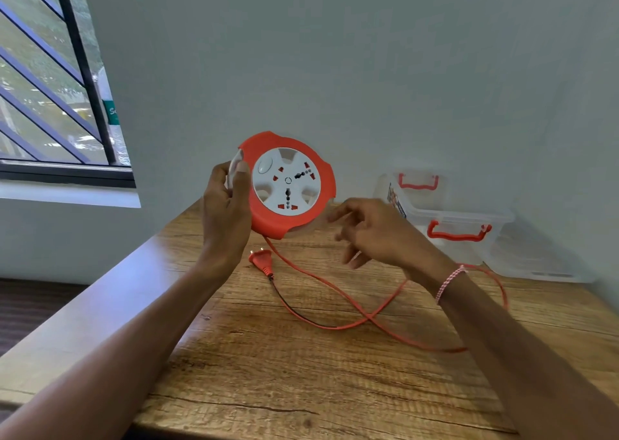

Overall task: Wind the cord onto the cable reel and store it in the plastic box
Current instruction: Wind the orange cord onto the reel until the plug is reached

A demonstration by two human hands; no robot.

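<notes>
My left hand [227,205] holds the round orange cable reel [288,185] upright by its left edge, above the wooden table [301,372]. The reel's white socket face is turned toward me. My right hand [375,232] hovers just right of the reel, fingers spread and blurred, holding nothing. The orange cord [351,305] hangs from the reel's bottom and lies in a loose crossing loop on the table. Its orange plug [261,262] rests below the reel. The clear plastic box [452,228] with orange handles stands at the back right against the wall.
A clear lid [536,258] lies right of the box by the wall. A barred window [57,88] is at the upper left. The table's left edge drops to a dark floor [33,305].
</notes>
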